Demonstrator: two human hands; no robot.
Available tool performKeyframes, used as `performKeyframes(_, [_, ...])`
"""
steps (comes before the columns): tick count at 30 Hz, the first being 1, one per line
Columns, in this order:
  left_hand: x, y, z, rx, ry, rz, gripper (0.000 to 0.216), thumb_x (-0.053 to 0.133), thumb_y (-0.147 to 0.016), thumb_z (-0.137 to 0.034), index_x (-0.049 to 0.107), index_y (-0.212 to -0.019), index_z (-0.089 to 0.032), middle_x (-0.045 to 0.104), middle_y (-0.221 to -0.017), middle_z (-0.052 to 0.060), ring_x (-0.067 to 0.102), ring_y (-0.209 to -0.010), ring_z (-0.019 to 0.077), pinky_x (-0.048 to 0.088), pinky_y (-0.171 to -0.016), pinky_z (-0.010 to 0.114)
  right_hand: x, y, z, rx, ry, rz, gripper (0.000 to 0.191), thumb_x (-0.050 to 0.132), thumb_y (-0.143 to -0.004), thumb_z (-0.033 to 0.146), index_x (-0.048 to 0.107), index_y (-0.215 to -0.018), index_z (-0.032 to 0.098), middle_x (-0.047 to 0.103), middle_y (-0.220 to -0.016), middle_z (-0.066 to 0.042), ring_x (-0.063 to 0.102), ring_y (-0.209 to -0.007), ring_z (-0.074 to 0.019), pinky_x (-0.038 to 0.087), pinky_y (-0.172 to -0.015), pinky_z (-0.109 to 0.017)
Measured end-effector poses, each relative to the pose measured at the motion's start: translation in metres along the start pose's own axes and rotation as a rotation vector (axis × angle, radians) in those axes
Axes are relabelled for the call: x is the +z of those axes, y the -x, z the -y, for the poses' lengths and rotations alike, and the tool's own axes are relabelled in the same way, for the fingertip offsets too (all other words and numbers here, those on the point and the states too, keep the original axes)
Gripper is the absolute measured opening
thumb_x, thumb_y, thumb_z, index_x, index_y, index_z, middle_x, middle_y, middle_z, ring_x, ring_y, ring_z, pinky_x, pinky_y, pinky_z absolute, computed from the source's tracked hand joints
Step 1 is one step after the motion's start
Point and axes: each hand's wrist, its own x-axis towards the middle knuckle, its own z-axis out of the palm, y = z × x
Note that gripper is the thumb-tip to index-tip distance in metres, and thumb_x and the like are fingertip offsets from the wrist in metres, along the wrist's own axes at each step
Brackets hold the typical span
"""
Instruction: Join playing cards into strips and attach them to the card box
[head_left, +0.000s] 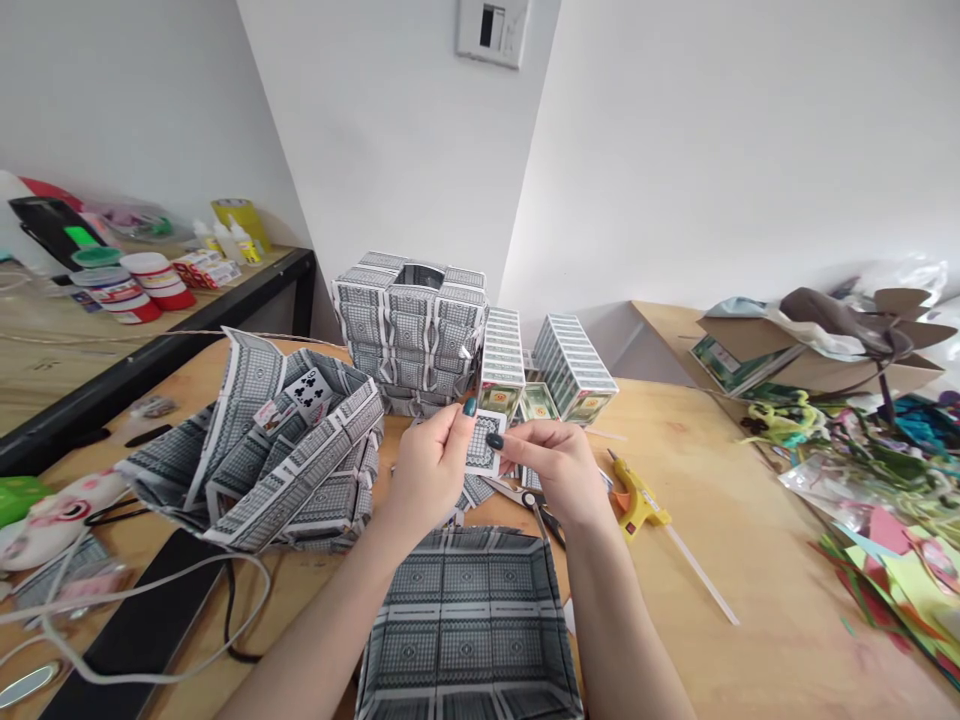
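Between my left hand (435, 450) and my right hand (551, 465) is a playing card (484, 440), its patterned grey-and-white back facing me. Each hand pinches one side edge, thumb on top. Below my forearms lies an open tray made of joined cards (450, 615). Scissors (525, 495) and loose cards rest on the table under my hands, partly hidden. To the left sits an open box form built of cards (300, 450), with several cards inside. Behind my left hand stands a larger block of folded cards (412, 325) with a square opening on top.
Two rows of card packs (574, 365) stand near the wall. A yellow glue gun (637, 500) with a glue stick lies right of my right hand. White cable (255, 600) loops at left. A cardboard box (810, 350) and coloured scraps (900, 580) fill the right side.
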Motion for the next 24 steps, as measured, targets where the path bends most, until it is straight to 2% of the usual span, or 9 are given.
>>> performKeyframes(6, [0.002,0.002,-0.0004,0.033,-0.037,-0.041,0.035,0.033,-0.088,-0.033,0.035,-0.056,-0.018,0.04,-0.049,-0.004,0.039,-0.047,0.0094,0.027,-0.047,0.021,-0.0002,0.0007,-0.0005,0.006,-0.027,0.017,0.012,0.068,-0.065,0.024,0.067,-0.056,0.015,0.061,-0.048,-0.001,0.053,-0.045,-0.0101,0.041,-0.047,-0.022])
performKeyframes(13, [0.0021,0.0019,-0.0003,0.084,-0.086,-0.077,0.036,0.033,-0.088,-0.029,0.03,-0.054,-0.018,0.036,-0.046,-0.004,0.037,-0.044,0.0087,0.025,-0.045,0.022,0.0003,-0.0001,-0.0015,0.01,-0.046,0.032,0.013,0.068,-0.066,0.022,0.066,-0.055,0.016,0.06,-0.048,0.0,0.052,-0.044,-0.0097,0.04,-0.046,-0.022])
performKeyframes(18, [0.0005,0.0018,-0.0008,0.082,-0.104,-0.042,0.036,0.034,-0.088,-0.03,0.03,-0.054,-0.018,0.033,-0.043,-0.005,0.033,-0.041,0.0077,0.023,-0.043,0.021,-0.0021,-0.0002,-0.0011,0.013,-0.038,0.081,0.014,0.066,-0.068,0.02,0.063,-0.055,0.016,0.059,-0.049,0.001,0.052,-0.045,-0.0091,0.039,-0.047,-0.021])
performKeyframes(24, [0.0003,0.0019,0.0005,0.062,-0.015,0.006,0.037,0.035,-0.088,-0.032,0.032,-0.054,-0.017,0.037,-0.045,-0.005,0.036,-0.042,0.0068,0.024,-0.041,0.019,-0.005,-0.0007,-0.0014,0.012,-0.022,0.162,0.018,0.064,-0.069,0.019,0.057,-0.054,0.015,0.059,-0.049,0.001,0.051,-0.046,-0.0081,0.038,-0.049,-0.02])
